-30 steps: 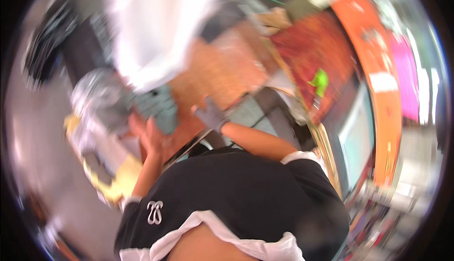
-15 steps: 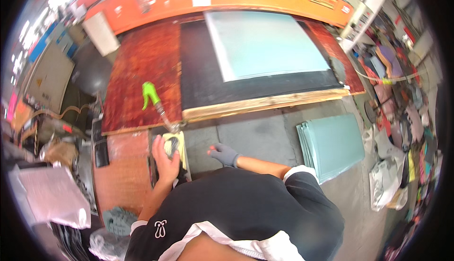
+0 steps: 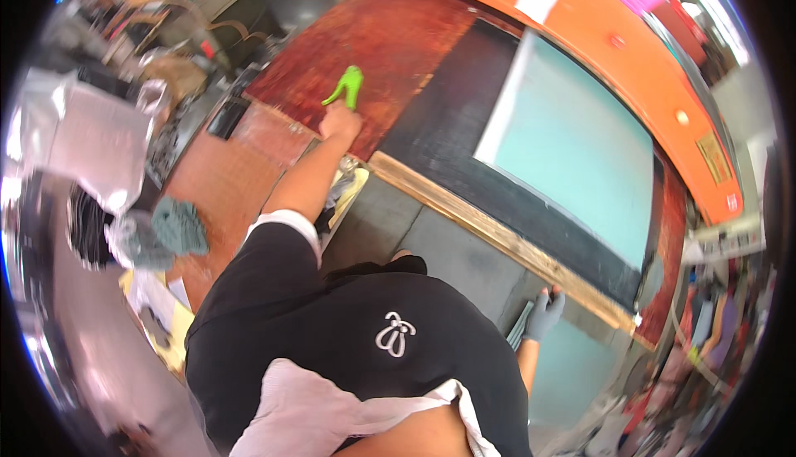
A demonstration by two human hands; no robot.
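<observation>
My bare left hand [image 3: 338, 123] is closed around the lower, silver end of a tool with a bright green, two-pronged handle [image 3: 351, 82]. The tool lies on the dark red wooden board [image 3: 398, 30], its green part pointing away from me; my fingers hide its silver part. My right hand [image 3: 543, 316], in a grey glove with bare fingertips, is beside the light wooden front edge [image 3: 506, 237] of the table, above the stacked teal sheets [image 3: 572, 370]. Its fingers are apart and hold nothing visible. A pale teal sheet [image 3: 580, 142] lies flat on the black panel [image 3: 439, 96].
An orange machine beam [image 3: 597, 38] runs along the far side. Left of me stands a reddish-brown bench [image 3: 215, 175] with a grey-green cloth bundle [image 3: 178, 225]. A yellow container [image 3: 352, 196] with dark contents sits below my left forearm. Coloured scraps are heaped at the lower right.
The view has turned. My left hand has left the yellow container and reached forward onto the green-handled tool. My right hand has moved right, to the table's wooden edge by the teal stack.
</observation>
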